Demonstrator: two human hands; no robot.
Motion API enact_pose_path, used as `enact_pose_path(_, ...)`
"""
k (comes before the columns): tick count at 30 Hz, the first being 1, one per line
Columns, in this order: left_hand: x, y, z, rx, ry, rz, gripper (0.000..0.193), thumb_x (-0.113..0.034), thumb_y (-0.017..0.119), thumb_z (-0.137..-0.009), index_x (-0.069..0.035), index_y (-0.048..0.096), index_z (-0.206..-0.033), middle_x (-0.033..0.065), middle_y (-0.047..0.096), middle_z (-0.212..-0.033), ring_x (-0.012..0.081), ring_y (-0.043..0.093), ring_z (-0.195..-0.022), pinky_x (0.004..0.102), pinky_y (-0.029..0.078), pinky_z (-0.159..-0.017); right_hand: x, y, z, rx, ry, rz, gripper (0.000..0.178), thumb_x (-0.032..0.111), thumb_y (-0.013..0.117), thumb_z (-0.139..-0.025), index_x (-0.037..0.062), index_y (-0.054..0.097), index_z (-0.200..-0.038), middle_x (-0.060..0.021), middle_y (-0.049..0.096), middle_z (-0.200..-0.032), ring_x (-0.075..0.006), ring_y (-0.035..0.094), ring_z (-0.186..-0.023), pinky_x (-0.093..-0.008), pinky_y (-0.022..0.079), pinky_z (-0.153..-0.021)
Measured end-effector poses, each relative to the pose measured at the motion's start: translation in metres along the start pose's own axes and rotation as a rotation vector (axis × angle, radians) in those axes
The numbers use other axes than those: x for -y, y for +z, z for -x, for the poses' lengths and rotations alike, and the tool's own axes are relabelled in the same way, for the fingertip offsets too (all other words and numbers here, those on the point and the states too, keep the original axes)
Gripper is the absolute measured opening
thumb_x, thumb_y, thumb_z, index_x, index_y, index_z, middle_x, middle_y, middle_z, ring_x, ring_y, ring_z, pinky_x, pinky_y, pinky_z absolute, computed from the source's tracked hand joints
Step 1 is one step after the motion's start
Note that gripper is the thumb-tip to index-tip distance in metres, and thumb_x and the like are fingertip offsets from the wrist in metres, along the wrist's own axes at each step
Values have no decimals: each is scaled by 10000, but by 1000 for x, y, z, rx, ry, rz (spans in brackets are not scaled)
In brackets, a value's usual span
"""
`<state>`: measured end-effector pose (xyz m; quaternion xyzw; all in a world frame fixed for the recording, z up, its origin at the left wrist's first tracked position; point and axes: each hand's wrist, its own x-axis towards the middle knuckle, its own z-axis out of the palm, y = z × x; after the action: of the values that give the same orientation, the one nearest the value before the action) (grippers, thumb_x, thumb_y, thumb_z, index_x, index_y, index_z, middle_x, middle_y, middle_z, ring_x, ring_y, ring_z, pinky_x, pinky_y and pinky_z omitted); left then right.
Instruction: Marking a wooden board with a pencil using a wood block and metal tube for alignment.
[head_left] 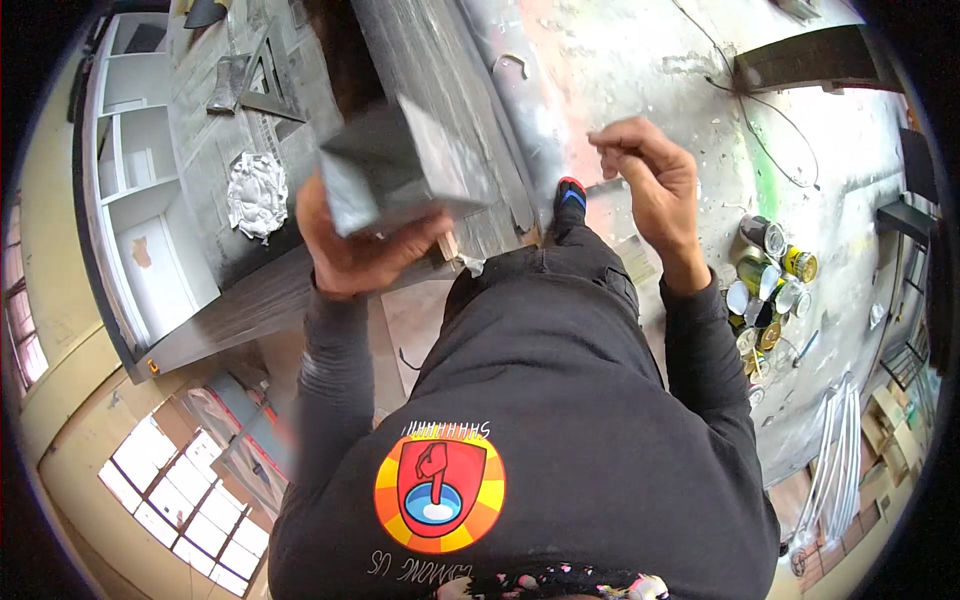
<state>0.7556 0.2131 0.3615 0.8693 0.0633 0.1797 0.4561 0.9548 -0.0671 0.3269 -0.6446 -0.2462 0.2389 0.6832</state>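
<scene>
Box (400, 165), grey and blurred, sits in my left hand (345, 245), with my thumb along its lower edge and my fingers round its left side. I hold it tilted, near the near edge of the grey surface (220, 310) and partly over a long grey board (430, 75). Just below my thumb shows a short wooden stick (448, 243); I cannot tell whether I grip that too. My right hand (650, 180) hangs well apart from the box, over the floor (640, 60), narrow and half curled, fingertips close to the thumb; I cannot tell whether anything small is pinched there. Left of the box, a crumpled white wrapper (257, 197) lies on the surface, with a dark triangular frame (275, 107) farther toward the far edge. Paint cans (760, 275) crowd together on the floor to my right, and my shoe (571, 205) rests beside the board's right edge.
</scene>
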Motion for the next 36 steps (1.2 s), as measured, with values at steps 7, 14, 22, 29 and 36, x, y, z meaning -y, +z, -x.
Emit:
enact_pose_path(7,-97,-5,-77,68,103,148,536,-340,927,-787,-76,714,-1202,26,767,-1003,190,727,-935,335,537,-952,94,39,-34,141,-679,519,774,349,961,-641,5,662,-1266,-150,617,-1044,-280,652,-958,-348,530,-815)
enact_pose_path(14,-82,-18,-82,-62,332,-107,335,-345,752,-951,-26,691,-1035,49,607,-719,215,574,-664,351,489,-648,62,24,-18,112,-341,442,478,287,943,-701,49,753,-1069,-97,735,-1016,-234,685,-885,-347,549,-817)
enact_pose_path(22,-66,37,10,-46,-295,-604,369,-306,788,-799,-68,557,-638,122,580,-634,301,613,-559,411,455,-531,-11,-52,18,-2,22,185,362,204,880,-818,-20,708,-1044,-68,741,-951,-171,694,-868,-325,557,-788)
enact_pose_path(29,-72,47,-3,-289,-761,-514,194,-179,733,-814,-23,650,-734,126,657,-617,248,669,-545,376,507,-551,-47,-135,8,124,107,362,437,207,931,-747,-5,716,-1062,-84,773,-1003,-195,722,-908,-350,556,-852)
enact_pose_path(36,-97,45,-62,-675,-669,-499,193,-114,692,-928,35,603,-843,123,697,-686,150,667,-580,319,504,-570,-51,-223,-30,226,259,103,441,143,927,-785,-5,688,-1126,-78,755,-1037,-199,713,-958,-342,551,-884)
